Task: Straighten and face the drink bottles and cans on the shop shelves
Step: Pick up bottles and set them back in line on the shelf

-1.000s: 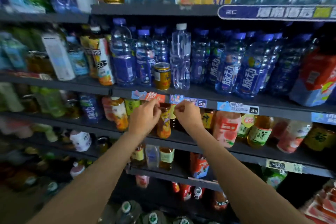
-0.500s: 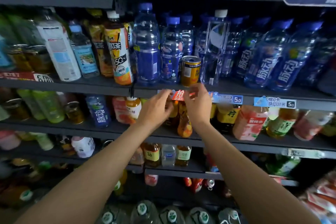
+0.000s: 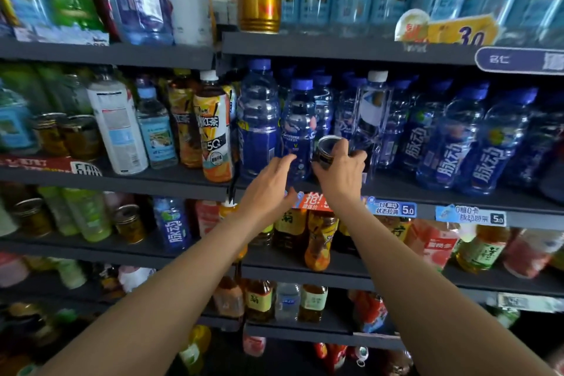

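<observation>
The right hand [image 3: 340, 175] has its fingers and thumb curled round a small dark can [image 3: 326, 152], gripping it near the top at the front edge of the blue-bottle shelf [image 3: 427, 192]; whether the can's base rests on the shelf or is just lifted I cannot tell, since the hand covers it. The left hand [image 3: 268, 189] is spread with fingers straight, holding nothing, its fingertips [image 3: 288, 158] at or just short of a blue-capped sports-drink bottle [image 3: 297, 131] right beside the can. The main risk, as I judge it, is crowding: the can sits tight between that bottle and a clear white-capped water bottle [image 3: 370, 119], so twisting or sliding it could nudge either neighbour, and a tall narrow bottle tipped here would lean into the packed row of blue bottles [image 3: 451, 143] toward the right end of the shelf. A grip so high on the can may also let it swing or slip off the front edge, onto the tea bottles [image 3: 319, 241] on the shelf below. The left wrist hangs just over the red price tag [image 3: 311, 201] on the shelf lip, which a careless pull back could knock loose.
</observation>
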A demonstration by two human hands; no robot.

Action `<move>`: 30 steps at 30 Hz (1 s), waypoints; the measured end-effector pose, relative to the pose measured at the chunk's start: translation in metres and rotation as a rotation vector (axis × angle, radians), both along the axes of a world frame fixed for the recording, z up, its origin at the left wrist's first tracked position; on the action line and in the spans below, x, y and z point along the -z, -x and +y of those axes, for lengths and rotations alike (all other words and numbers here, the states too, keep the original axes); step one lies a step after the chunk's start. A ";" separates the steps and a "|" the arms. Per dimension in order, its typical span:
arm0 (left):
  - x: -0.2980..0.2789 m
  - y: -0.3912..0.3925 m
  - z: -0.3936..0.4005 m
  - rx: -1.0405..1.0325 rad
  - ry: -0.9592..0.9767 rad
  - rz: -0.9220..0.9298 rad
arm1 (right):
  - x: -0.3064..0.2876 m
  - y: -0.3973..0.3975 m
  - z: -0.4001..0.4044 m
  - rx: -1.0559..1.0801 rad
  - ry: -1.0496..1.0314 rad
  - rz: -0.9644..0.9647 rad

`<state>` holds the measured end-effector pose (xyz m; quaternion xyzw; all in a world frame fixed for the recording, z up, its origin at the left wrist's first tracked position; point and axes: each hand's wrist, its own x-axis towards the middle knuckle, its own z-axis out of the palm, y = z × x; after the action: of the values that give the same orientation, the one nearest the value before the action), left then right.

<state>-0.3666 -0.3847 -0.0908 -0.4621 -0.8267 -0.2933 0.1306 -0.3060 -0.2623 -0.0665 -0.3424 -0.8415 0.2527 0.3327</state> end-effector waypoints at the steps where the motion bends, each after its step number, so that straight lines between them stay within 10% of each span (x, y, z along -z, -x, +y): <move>1: 0.000 0.000 0.002 0.011 0.017 -0.005 | 0.000 0.001 0.001 0.017 -0.010 -0.002; 8: -0.015 -0.005 0.017 0.092 -0.039 -0.100 | -0.014 -0.006 -0.007 0.027 -0.028 0.106; 19: -0.139 0.065 -0.144 0.010 -0.956 -0.038 | -0.166 0.067 -0.211 -0.557 -0.185 0.755; 30: -0.198 0.250 -0.371 -0.180 -0.627 0.073 | -0.211 0.263 -0.405 -0.686 -0.113 0.809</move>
<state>-0.6170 -0.7558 0.1074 -0.3347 -0.7284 -0.5040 0.3217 -0.5688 -0.6673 0.1444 0.0955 -0.7219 0.4131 0.5469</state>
